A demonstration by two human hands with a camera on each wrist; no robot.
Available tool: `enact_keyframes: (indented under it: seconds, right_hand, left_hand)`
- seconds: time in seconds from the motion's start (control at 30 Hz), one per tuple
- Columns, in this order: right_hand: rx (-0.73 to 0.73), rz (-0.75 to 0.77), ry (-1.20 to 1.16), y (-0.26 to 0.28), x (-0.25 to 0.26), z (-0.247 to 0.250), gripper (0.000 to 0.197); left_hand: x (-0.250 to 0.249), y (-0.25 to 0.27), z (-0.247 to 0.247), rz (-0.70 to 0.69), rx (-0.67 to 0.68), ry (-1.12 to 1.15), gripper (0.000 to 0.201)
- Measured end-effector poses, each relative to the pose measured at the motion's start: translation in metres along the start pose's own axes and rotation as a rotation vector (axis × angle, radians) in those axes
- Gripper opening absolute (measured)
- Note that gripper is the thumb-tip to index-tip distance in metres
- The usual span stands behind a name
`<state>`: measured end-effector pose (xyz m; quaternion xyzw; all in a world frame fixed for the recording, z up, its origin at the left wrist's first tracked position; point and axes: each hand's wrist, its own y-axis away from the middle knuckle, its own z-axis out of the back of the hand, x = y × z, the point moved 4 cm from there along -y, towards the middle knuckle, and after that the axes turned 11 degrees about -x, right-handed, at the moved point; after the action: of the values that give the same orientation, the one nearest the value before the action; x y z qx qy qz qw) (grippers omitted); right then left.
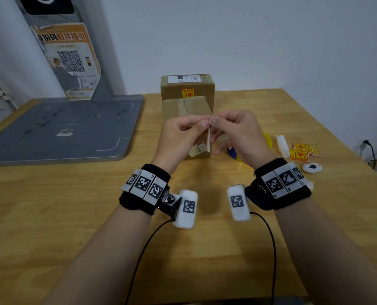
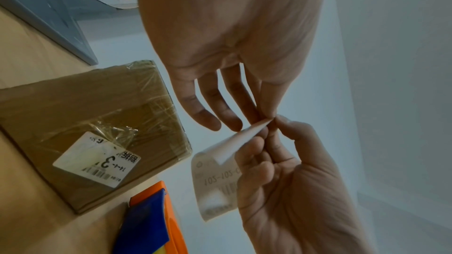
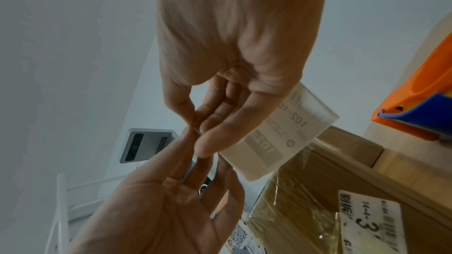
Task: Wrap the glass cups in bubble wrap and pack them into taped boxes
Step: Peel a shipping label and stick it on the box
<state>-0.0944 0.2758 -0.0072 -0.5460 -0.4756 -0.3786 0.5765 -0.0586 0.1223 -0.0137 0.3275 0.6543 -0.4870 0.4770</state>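
Note:
Both hands pinch the top corner of a white shipping label (image 1: 208, 140) in the air, its printed side reading "102" (image 3: 288, 128). My left hand (image 1: 203, 124) and right hand (image 1: 214, 121) meet thumb to thumb there. The left wrist view shows the label's corner (image 2: 247, 132) curling apart from its backing between the fingertips. Just behind and below the hands stands a taped cardboard box (image 1: 186, 108) with a small barcode sticker (image 2: 97, 159) on its side. A second taped box (image 1: 187, 86) with a fragile sticker stands behind it. No glass cup or bubble wrap shows.
An orange and blue tape dispenser (image 2: 151, 219) lies to the right of the near box. Fragile stickers (image 1: 302, 151), a white strip (image 1: 281, 144) and a small white device (image 1: 312, 167) sit at the right. A grey platform (image 1: 62, 126) covers the table's left rear.

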Motion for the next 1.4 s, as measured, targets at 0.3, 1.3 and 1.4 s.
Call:
enact_keyframes:
  seconds: [0.3, 1.3, 1.4]
  right_hand:
    - [0.042, 0.12, 0.059, -0.001, -0.001, -0.002, 0.016]
    - [-0.749, -0.246, -0.574, -0.002, -0.048, 0.115, 0.02]
    - [-0.893, -0.28, -0.485, 0.005, -0.05, 0.143, 0.015]
  left_hand:
    - [0.004, 0.0, 0.002, 0.1, -0.009, 0.078, 0.019]
    - [0.027, -0.01, -0.01, 0.556, -0.297, 0.463, 0.015]
    - [0.026, -0.009, -0.022, 0.573, -0.29, 0.475, 0.014]
